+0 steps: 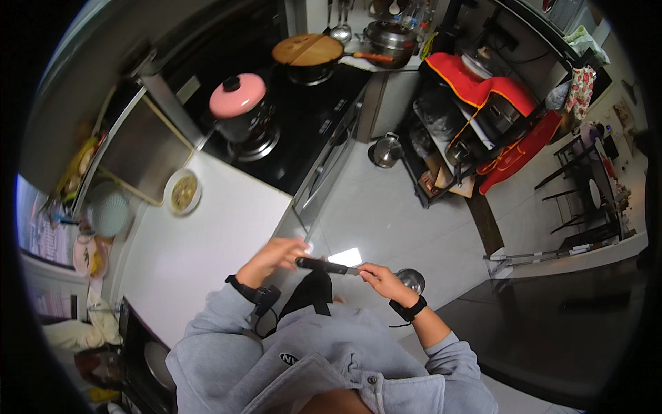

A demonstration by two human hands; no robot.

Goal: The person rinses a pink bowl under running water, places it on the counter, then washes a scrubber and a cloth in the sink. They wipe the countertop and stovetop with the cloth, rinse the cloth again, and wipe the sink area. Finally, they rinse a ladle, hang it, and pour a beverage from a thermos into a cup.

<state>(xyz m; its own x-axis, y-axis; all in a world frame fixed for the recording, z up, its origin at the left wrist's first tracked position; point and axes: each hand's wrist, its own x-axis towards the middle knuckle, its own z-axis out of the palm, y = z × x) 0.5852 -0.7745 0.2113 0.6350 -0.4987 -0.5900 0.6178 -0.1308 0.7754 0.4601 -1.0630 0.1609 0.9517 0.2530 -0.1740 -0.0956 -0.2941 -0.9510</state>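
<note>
In front of my body, my right hand (380, 281) pinches the metal end of a utensil with a long black handle (323, 265). The handle points left, toward my other hand. Most of the metal part is covered by my fingers, so its exact kind cannot be made out. My left hand (279, 254) is just above and beside the handle's free end, its fingers stretched and slightly apart, somewhat blurred. It appears to hold nothing. Nearest to that hand is the white countertop (214, 234), where a white bowl of food (184, 192) stands by the wall.
A pot with a pink lid (238, 96) and a wooden-lidded pan (307, 51) sit on the black stove (296, 124). A glass kettle (387, 152) stands on the floor beside a loaded rack (441, 138). A metal bowl (412, 281) is low beside my right hand.
</note>
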